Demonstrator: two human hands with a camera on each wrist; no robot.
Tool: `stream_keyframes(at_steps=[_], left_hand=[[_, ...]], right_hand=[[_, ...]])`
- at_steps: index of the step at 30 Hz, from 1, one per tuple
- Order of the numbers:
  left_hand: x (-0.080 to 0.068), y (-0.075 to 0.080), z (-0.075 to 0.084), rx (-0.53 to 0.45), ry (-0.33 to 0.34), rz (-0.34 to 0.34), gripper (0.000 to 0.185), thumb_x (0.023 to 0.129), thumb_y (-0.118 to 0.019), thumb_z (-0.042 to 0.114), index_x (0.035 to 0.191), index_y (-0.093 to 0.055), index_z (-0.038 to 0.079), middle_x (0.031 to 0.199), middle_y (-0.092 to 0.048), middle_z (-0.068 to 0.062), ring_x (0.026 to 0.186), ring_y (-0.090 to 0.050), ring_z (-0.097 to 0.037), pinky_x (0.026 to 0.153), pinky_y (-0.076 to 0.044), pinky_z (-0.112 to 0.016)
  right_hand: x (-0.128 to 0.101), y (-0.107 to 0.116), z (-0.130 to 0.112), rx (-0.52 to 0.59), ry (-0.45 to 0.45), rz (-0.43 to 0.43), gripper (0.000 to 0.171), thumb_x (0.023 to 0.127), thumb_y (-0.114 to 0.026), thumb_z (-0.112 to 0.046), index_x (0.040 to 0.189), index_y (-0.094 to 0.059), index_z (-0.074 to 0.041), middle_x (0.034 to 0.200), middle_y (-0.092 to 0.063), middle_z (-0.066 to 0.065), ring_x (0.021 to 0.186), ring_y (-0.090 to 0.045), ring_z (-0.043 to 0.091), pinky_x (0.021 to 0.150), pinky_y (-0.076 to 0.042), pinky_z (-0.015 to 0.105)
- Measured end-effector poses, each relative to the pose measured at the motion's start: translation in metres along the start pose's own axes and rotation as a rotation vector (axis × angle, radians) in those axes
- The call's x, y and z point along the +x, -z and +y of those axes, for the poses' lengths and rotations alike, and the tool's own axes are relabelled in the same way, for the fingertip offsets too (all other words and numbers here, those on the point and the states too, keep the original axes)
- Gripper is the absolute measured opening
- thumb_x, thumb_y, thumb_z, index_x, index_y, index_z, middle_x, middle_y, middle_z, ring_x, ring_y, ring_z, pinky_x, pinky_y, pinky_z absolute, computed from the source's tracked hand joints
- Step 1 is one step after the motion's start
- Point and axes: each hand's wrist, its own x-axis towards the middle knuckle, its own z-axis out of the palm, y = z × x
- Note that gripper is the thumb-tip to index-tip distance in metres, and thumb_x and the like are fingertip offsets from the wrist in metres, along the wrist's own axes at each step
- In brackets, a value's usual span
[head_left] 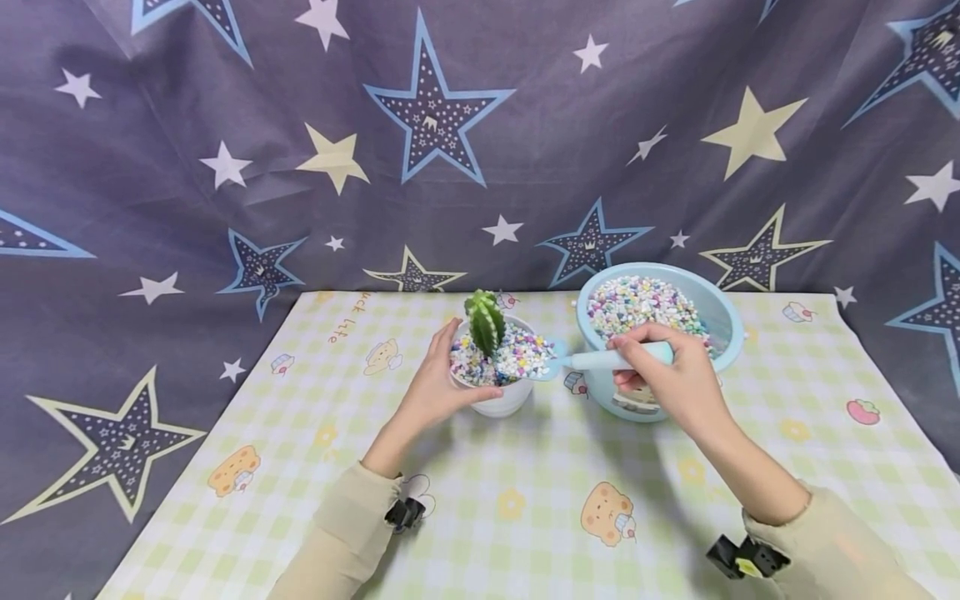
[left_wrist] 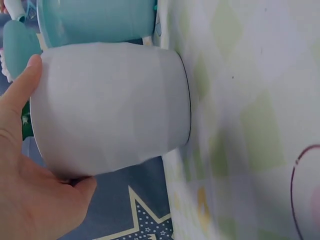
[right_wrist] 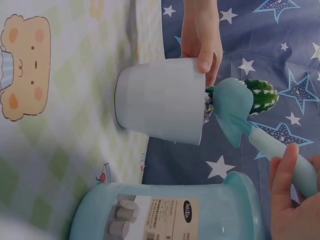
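Note:
A white pot [head_left: 504, 398] [left_wrist: 110, 105] [right_wrist: 162, 100] stands on the checked tablecloth [head_left: 525, 500], filled with coloured pebbles [head_left: 517, 354] around a small green cactus [head_left: 485, 321] [right_wrist: 260, 95]. My left hand [head_left: 435, 387] [left_wrist: 25, 175] [right_wrist: 202, 35] grips the pot's side, thumb at its front rim. My right hand [head_left: 671, 383] [right_wrist: 292, 195] holds a pale blue scoop [head_left: 592, 360] [right_wrist: 240, 112] by its handle, its blade over the pot's right rim. Close on the right sits a light blue bowl [head_left: 660, 342] [right_wrist: 170, 215] [left_wrist: 95, 20] full of the same pebbles.
The cloth [right_wrist: 60, 100] bears bear and strawberry prints. A star-patterned grey drape [head_left: 450, 125] hangs behind and round the table. The bowl has a label [right_wrist: 172, 219] on its side. Bare cloth lies in front of both arms.

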Motion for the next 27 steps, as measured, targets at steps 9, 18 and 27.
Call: stream_keyframes(at_steps=[9,18,27], left_hand=[[-0.011,-0.015,0.016,0.017,0.066,0.133,0.13,0.067,-0.089,0.051,0.16,-0.011,0.007,0.165,-0.019,-0.018,0.149,-0.03,-0.039,0.122,-0.03,-0.054],[-0.01,-0.01,0.012,0.005,0.052,0.058,0.128,0.069,-0.088,0.048,0.161,-0.007,0.01,0.166,-0.015,-0.017,0.148,-0.03,-0.041,0.122,-0.029,-0.055],[-0.006,-0.003,0.007,-0.001,0.026,0.039,0.126,0.067,-0.09,0.046,0.161,-0.013,0.014,0.166,-0.019,-0.012,0.149,-0.03,-0.037,0.123,-0.027,-0.055]], right_hand=[[0.004,0.002,-0.005,-0.036,0.01,-0.013,0.028,0.099,-0.06,-0.016,0.103,-0.067,0.01,0.086,-0.073,-0.007,0.063,-0.069,0.006,0.064,-0.063,0.027],[0.007,0.001,-0.011,-0.089,0.012,-0.014,0.027,0.099,-0.061,-0.019,0.098,-0.068,0.007,0.079,-0.073,0.0,0.06,-0.069,0.007,0.062,-0.063,0.026],[0.01,-0.001,-0.015,-0.127,-0.006,-0.016,0.029,0.098,-0.063,-0.025,0.095,-0.068,0.003,0.073,-0.071,0.0,0.06,-0.07,0.009,0.063,-0.063,0.027]])
